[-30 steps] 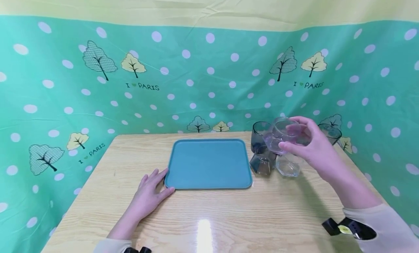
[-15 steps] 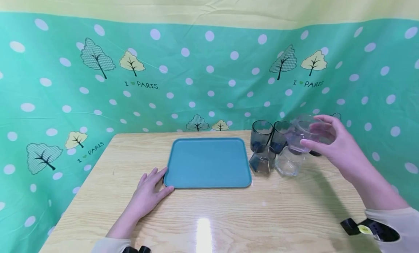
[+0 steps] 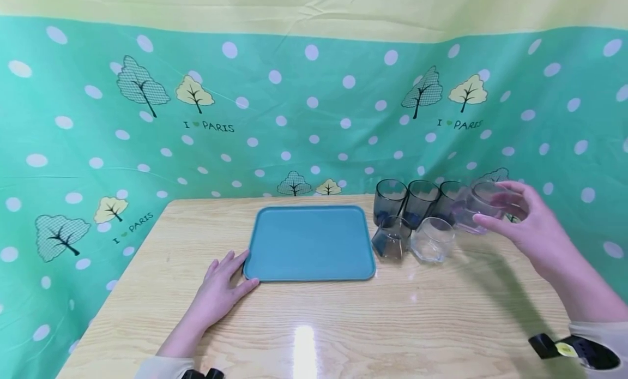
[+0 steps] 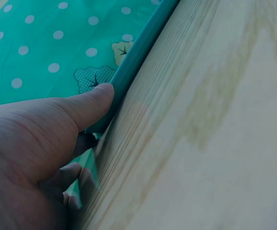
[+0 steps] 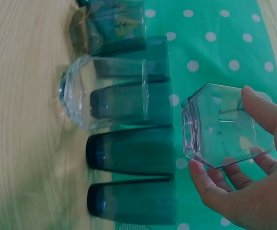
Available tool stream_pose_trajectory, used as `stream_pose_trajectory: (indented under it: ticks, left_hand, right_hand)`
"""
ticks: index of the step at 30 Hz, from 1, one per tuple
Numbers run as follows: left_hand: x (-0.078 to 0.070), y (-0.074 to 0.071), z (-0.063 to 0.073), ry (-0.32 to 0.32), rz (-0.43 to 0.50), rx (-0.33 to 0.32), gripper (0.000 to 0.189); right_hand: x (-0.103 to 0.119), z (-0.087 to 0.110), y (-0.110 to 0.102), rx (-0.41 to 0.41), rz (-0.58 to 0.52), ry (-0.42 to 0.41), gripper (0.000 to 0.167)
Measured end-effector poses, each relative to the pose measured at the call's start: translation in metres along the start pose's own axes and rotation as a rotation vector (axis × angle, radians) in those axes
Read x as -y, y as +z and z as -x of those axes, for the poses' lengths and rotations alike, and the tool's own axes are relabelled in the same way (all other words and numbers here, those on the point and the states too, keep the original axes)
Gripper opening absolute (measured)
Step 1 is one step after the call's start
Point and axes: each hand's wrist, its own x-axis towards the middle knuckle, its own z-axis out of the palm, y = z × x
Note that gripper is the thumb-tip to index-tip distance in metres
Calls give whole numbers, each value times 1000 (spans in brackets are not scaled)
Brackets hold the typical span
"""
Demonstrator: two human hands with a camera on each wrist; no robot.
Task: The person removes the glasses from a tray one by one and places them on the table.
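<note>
My right hand (image 3: 537, 229) holds a clear, purple-tinted glass (image 5: 219, 127) between thumb and fingers. The glass has a faceted lower body and is lifted above the table at the right end of the glasses. Just left of it stands a colourless faceted glass (image 3: 432, 242), with a smoky brownish faceted glass (image 3: 391, 241) beside that. Behind them runs a row of tall dark blue-grey glasses (image 3: 390, 200), the rightmost overlapped by the purple glass in the head view. My left hand (image 3: 218, 292) rests with relaxed fingers at the front left corner of a blue tray (image 3: 309, 245), thumb touching its rim (image 4: 124, 72).
The wooden table (image 3: 314, 319) carries the tray in the middle and the glasses tight against its right side. A green dotted curtain (image 3: 275, 112) hangs close behind the table and along both sides.
My right hand has carried the purple glass rightward, from over the left glasses to the right end of the group, uncovering the dark glasses. My left hand stays at the tray corner.
</note>
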Motion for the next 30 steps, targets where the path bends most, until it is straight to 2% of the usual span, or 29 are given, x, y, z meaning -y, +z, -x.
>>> stream_pose_trajectory:
  ticks: [2,9,19,25,30]
  left_hand:
    - [0,-1,0,-1,-1,2,80]
    - [1,0,-1,-4,0,5,81]
    - [1,0,0,-10,3,9,81]
    - [0,-2,0,-14,8,11,82]
    - [-1,-2,0,-16,12,13,82]
  right_hand:
    - [-4,1,-2,0,3,14,74]
    - [-19,3,-7,8,27,44,92]
    - [-50,6,-11,21,36,98,97]
    - [-65,6,-6,38,2,107,97]
    - [-73,5,-1,47,26,137,101]
